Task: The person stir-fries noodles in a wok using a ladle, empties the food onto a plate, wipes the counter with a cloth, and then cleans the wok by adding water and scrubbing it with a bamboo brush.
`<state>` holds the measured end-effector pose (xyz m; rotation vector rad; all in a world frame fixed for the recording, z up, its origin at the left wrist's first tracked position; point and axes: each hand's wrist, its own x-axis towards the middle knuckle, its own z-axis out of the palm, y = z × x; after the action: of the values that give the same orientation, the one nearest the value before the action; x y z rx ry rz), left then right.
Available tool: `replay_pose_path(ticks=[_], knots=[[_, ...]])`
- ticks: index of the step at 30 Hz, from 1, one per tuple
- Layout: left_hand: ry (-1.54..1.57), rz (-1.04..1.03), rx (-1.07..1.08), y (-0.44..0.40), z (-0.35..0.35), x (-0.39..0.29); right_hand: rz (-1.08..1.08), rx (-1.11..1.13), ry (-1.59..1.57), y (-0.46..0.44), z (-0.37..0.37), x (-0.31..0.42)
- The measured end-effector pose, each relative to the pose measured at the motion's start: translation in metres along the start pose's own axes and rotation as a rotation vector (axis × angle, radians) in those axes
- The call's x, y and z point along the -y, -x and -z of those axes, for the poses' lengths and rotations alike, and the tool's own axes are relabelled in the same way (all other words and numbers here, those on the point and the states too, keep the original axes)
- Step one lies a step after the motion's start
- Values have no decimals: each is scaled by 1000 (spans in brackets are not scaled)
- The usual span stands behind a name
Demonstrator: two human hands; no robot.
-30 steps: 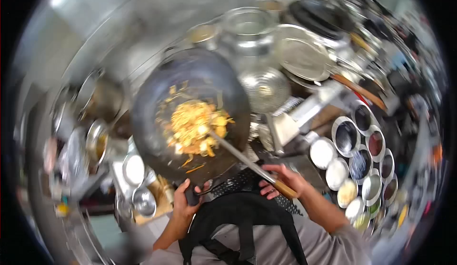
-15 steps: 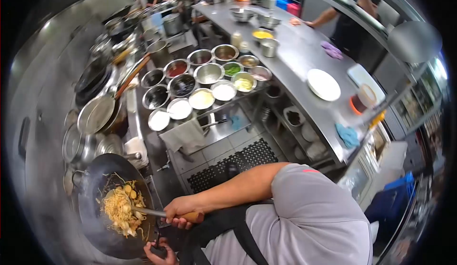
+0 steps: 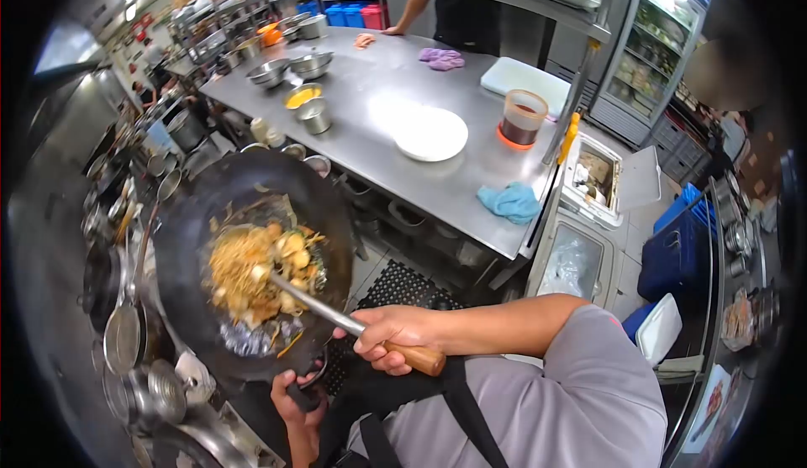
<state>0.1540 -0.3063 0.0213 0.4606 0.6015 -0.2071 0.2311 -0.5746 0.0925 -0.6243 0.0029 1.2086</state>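
My left hand [image 3: 292, 402] is closed round the dark handle of a large black wok [image 3: 187, 241], lifted and tilted near my body. Inside it lies a heap of fried noodles [image 3: 244, 268] with pale chunks and bits of vegetable. My right hand [image 3: 393, 335] grips a ladle [image 3: 318, 302] by its wooden handle. The ladle's metal shaft reaches into the wok, and its head is mostly hidden among the noodles. A white plate [image 3: 431, 134] lies on the steel counter ahead of the wok.
The steel counter [image 3: 370, 94] also carries a blue cloth [image 3: 510, 202], a tub of dark liquid [image 3: 523, 118], a purple cloth [image 3: 441, 59] and metal bowls [image 3: 311, 65]. Strainers [image 3: 124, 338] stand at the left. Across the counter, another person's arm [image 3: 410, 13] rests on it.
The wok has come up off the stove side and swung towards the counter, still in my left hand. My right hand moved along with the ladle in the noodles. My view turned right.
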Motion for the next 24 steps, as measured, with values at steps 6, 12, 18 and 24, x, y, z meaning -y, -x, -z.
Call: replay_pose_path(ticks=[6, 12, 18, 24], knots=[[-136, 253, 134, -118, -119, 60, 265, -290, -144, 82, 57, 69], [-172, 505, 248, -193, -213, 106, 448, -384, -300, 148, 95, 122], [-282, 405, 271, -258, -264, 111, 595, -430, -358, 174, 112, 154], [-384, 10, 247, -339, -294, 88, 664, -452, -342, 179, 126, 165]])
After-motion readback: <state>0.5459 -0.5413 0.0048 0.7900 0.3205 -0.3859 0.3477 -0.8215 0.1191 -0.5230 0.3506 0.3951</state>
